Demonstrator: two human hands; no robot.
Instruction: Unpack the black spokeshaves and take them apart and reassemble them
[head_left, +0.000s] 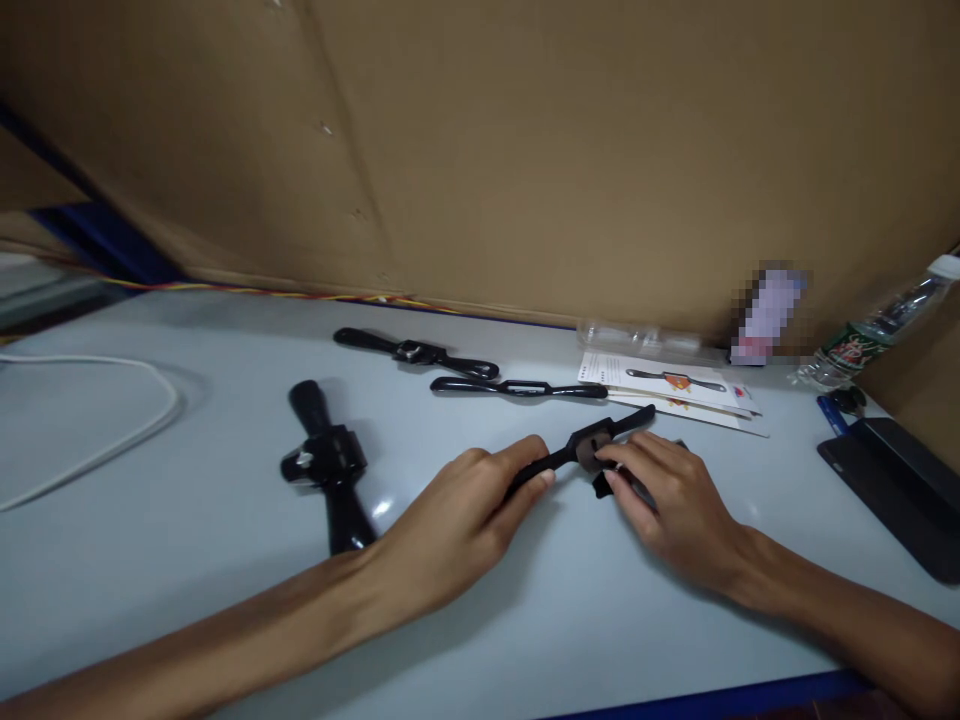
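Note:
My left hand (469, 510) is closed around one handle of a black two-handled tool (592, 442) lying just above the white table (187, 560). My right hand (664, 490) pinches a small dark piece (602, 486) against the tool's middle block. The tool's far handle sticks out to the upper right, free of both hands. What lies under my right palm is hidden.
Two similar black tools (416, 353) (517, 388) lie farther back. A black cross-shaped tool (328, 462) lies left. Printed leaflets (667, 385) and a clear plastic pack (637, 338) sit right of centre, a dark phone (900, 490) and a bottle (870, 340) far right, a white cable (97, 450) at the left.

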